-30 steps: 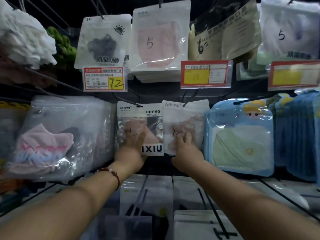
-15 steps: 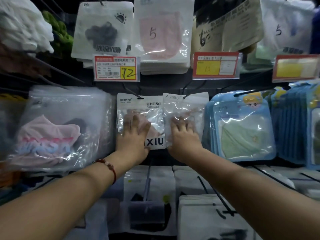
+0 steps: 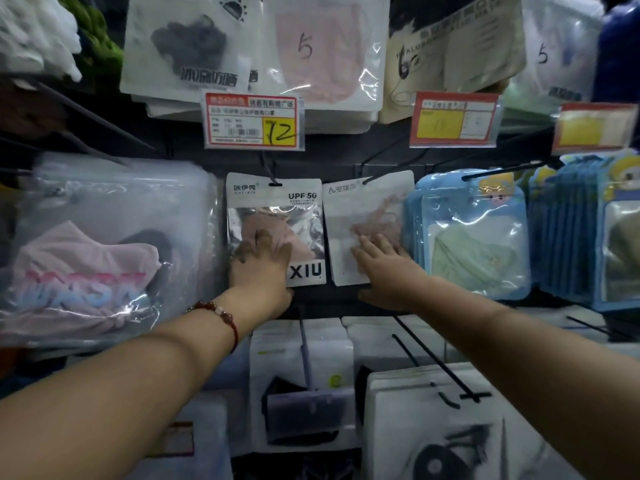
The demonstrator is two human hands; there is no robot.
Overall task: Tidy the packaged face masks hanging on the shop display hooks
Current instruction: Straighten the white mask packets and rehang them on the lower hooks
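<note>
The left hand (image 3: 261,268) hides the first letters printed on the UPF 50 mask pack (image 3: 275,209).

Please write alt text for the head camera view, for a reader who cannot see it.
Two bare hands press flat on two hanging mask packets: the left hand on the UPF 50 packet, the right hand on the white packet beside it. Blue mask packets hang to the right, and a price tag marked 12 hangs above.

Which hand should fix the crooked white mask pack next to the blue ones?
Probably the right hand. Its straight fingers already lie on the tilted white pack, beside the blue packs. The left hand lies flat on the UPF 50 pack.
</note>
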